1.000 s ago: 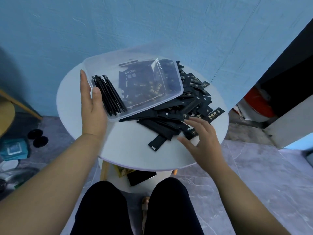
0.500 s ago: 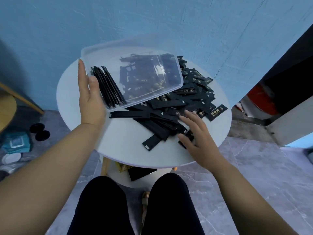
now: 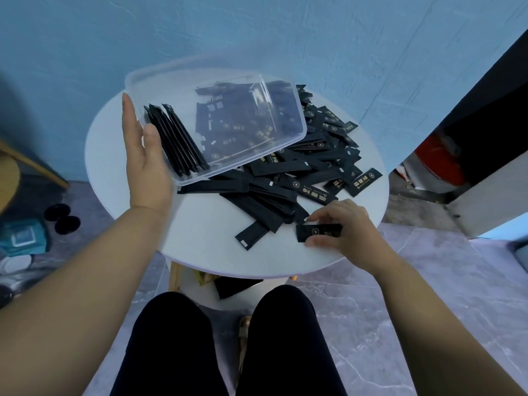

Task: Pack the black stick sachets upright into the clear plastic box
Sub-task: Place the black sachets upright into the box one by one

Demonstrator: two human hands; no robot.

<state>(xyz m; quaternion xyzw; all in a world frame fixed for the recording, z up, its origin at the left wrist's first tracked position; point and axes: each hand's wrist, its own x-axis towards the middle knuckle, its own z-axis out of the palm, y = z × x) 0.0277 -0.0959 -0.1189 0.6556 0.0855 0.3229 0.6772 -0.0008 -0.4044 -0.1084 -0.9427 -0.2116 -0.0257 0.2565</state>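
Observation:
A clear plastic box is tilted toward me on the round white table, resting partly on a pile of black stick sachets. Several sachets stand on edge in a row at the box's left end. My left hand grips that left end, thumb inside pressing against the row. My right hand is at the table's near right, fingers and thumb pinching one black sachet pulled from the pile. One single sachet lies apart near the front.
A blue wall stands behind the table. On the floor at left lie a teal packet and dark round lids. A red object sits in a dark opening at right. My knees are under the table's front edge.
My right hand has drawn back from the pile toward the table's near edge and closed on one sachet. The box and my left hand have stayed put.

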